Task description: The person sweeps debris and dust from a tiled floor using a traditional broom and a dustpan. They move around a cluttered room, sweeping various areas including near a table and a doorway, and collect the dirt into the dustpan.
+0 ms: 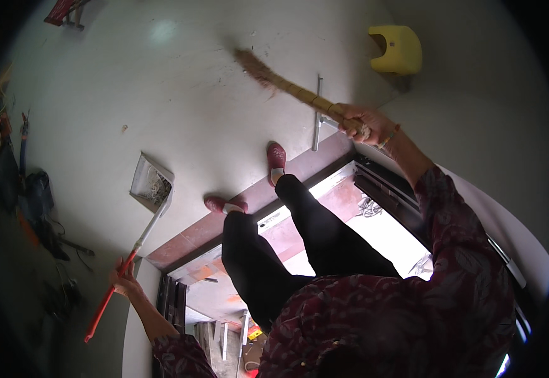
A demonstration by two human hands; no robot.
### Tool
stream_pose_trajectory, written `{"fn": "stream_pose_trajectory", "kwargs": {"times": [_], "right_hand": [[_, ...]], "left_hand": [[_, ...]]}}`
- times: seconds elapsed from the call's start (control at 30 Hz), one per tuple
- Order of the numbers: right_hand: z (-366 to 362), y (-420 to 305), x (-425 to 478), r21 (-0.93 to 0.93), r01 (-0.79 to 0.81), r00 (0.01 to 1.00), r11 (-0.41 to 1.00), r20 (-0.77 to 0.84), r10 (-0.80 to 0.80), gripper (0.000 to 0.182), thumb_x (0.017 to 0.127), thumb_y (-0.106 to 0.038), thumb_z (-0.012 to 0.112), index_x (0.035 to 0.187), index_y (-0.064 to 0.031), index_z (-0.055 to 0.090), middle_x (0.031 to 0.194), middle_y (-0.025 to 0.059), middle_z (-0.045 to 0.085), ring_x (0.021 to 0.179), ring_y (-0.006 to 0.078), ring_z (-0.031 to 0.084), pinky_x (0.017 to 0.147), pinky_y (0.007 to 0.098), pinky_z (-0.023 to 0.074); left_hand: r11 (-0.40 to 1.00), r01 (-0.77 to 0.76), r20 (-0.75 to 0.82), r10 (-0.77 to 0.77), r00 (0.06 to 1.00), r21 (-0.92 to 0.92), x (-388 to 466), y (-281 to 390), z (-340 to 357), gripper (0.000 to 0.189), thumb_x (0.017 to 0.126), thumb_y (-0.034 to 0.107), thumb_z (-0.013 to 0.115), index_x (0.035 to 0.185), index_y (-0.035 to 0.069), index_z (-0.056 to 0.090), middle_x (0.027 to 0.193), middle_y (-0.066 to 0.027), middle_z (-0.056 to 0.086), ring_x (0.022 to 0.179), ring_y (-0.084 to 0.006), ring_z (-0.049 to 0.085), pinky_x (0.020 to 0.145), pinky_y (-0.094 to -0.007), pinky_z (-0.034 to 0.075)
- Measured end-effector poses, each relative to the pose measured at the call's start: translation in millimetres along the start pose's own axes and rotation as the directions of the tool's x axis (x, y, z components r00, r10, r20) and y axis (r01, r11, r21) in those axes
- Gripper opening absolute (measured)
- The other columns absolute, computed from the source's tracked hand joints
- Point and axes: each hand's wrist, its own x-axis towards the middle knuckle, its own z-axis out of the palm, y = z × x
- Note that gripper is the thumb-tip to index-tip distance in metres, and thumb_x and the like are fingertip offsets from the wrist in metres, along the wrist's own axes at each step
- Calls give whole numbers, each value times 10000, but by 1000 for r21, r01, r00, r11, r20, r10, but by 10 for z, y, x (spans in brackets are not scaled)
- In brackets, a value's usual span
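Note:
My right hand (366, 124) grips the bound handle of a straw broom (310, 96). The broom's brown bristles reach up and left over the pale floor, their tip blurred. My left hand (125, 279) is closed around the red handle of a long-handled dustpan (151, 212). The pan rests on the floor to the left of my feet. Grey, stringy debris (154, 184) lies inside it. Small dark specks (253, 47) dot the floor near the bristles, and a small brownish bit (124, 128) lies above the dustpan.
A yellow plastic stool (399, 50) stands at the upper right. A grey T-shaped metal tool (318, 113) lies under the broom. Cables, bags and tools (38, 193) crowd the left side. My red shoes (277, 158) are beside a reddish doorway threshold (194, 236). A red object (58, 12) appears at upper left.

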Motion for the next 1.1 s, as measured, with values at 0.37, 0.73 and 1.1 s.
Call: {"fn": "stream_pose_trajectory", "kwargs": {"times": [0.37,0.73,1.1], "right_hand": [[853,461,1203,20,-411,904,911,135,405,265,890,-244,459,1013,-17,401,711,144,542,441,111,477,285,186,403],[1288,125,425,199,-34,996,979,86,17,419,860,-162,479,1262,-115,373,832,166,528,475,106,496,320,185,399],[1944,579,2070,398,-473,867,786,369,335,307,863,-220,464,1046,18,402,796,167,530,479,134,476,307,191,349]], "left_hand": [[1000,-11,-5,11,1000,-26,-106,100,53,306,743,268,533,865,-6,590,897,-128,604,799,-252,602,667,-397,537],[1000,7,85,-5,996,-25,-116,64,70,373,748,292,498,915,-39,538,958,-160,592,913,-272,575,769,-416,489],[999,50,-30,-49,998,10,-254,98,135,354,759,270,509,905,-52,490,1025,-187,572,933,-279,561,771,-380,495]]}}
